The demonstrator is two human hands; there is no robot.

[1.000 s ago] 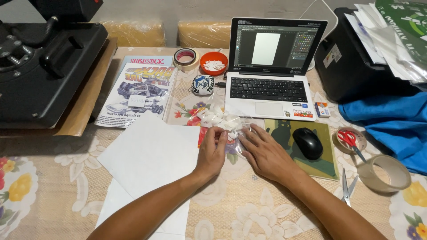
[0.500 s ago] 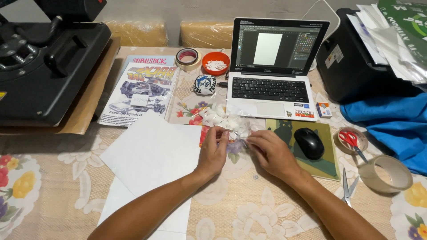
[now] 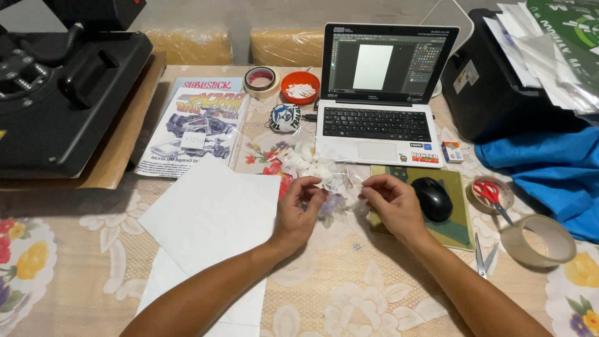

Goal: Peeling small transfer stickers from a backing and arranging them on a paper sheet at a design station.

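Pinching a clear plastic bag [image 3: 340, 187] of white pieces, your left hand [image 3: 298, 212] and right hand [image 3: 392, 206] hold its edges; nothing emptied yet, blank paper [image 3: 212, 212] lies just left.

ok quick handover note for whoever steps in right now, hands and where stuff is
Left hand: fingers pinch the clear plastic bag of small white pieces.
Right hand: pinches the same bag from the other side.
The bag lies on the floral tablecloth, just in front of the laptop, between the white paper sheets and the mouse.
Done: bag is in both hands.
Left: whether the bag is open cannot be told.
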